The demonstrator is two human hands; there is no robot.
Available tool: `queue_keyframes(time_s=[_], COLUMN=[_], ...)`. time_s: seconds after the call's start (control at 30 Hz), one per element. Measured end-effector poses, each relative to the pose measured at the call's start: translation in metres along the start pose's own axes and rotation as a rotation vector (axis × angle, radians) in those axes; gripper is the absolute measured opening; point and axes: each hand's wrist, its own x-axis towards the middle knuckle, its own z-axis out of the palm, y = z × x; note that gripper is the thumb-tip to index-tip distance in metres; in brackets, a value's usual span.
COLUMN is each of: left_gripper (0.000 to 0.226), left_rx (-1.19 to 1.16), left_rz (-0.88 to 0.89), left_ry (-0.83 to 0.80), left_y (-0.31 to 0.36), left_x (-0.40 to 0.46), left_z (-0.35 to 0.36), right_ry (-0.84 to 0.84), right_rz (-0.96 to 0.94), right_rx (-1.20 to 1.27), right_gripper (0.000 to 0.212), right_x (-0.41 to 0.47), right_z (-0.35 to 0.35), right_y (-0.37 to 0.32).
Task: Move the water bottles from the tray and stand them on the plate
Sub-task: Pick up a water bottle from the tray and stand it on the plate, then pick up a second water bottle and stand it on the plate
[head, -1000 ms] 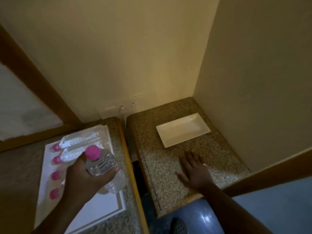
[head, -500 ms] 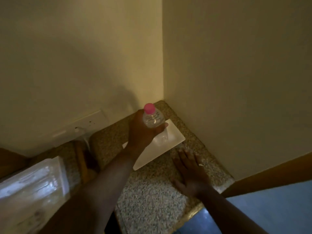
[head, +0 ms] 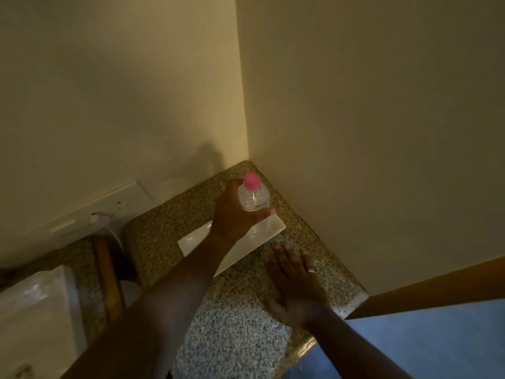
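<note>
The water bottle (head: 252,196) is clasped in the left hand (head: 232,217), long axis upright, pink cap (head: 252,181) up, over the plate's (head: 269,228) far end. The right hand (head: 296,288) is laid flat, empty, on the granite counter (head: 232,321).

Left hand (head: 232,217) reaching far forward on a long, nearly straight arm, fingers and thumb wrapped around a small clear plastic bottle with a pink cap (head: 252,196), held upright. Right hand (head: 293,283) lying flat, palm down, fingers spread and pointing forward, a ring on one finger, forearm angled back to the lower right.
</note>
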Motion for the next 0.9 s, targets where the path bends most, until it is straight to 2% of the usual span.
queue_keyframes(time_s=[0.1,0.2,0.23,0.27,0.33,0.4,0.53,0.63,0.73,0.83,0.9], left_gripper=[0.096,0.094,0.093,0.096,0.101,0.094,0.075,0.08,0.088,0.095,0.088], left_rx=[-0.042,-0.036,-0.011,0.005,0.035,0.091,0.227,0.365,0.507,0.756,0.789], left_rz=[-0.006,-0.019,-0.079,-0.107,-0.178,-0.195,-0.169,-0.109,-0.183,-0.263,-0.278], left_ry=[-0.066,-0.083,-0.008,0.021,-0.008,-0.053,-0.021,0.045,0.114,0.013,-0.027], left_y=[0.0,-0.009,-0.031,-0.041,-0.054,-0.055,-0.081,-0.113,-0.14,-0.167,-0.179], left_x=[-0.007,-0.02,-0.061,-0.073,-0.083,-0.091,-0.154,-0.232,-0.295,-0.33,-0.333], left_z=[-0.004,-0.007,-0.06,-0.072,-0.077,-0.083,-0.16,-0.234,-0.287,-0.317,-0.323], right_ry=[-0.024,-0.053,-0.054,-0.068,-0.094,-0.102,-0.131,-0.136,-0.122,-0.11,-0.104], right_rz=[0.012,0.093,-0.007,-0.018,0.037,0.073,0.005,-0.081,-0.052,-0.045,-0.057], right_rx=[-0.035,-0.037,-0.05,-0.066,-0.035,-0.02,0.011,0.001,-0.013,-0.03,-0.028], right_gripper=[0.083,0.082,0.081,0.081,0.078,0.076,0.072,0.07,0.068,0.068,0.069], right_x=[0.004,0.002,-0.001,-0.003,-0.008,-0.01,-0.02,-0.023,-0.025,-0.023,-0.022], right_z=[-0.002,-0.007,-0.008,-0.008,-0.007,-0.004,0.01,0.023,0.025,0.022,0.019], right_y=[0.006,0.022,-0.025,-0.034,-0.04,-0.049,-0.106,-0.136,-0.148,-0.161,-0.171])
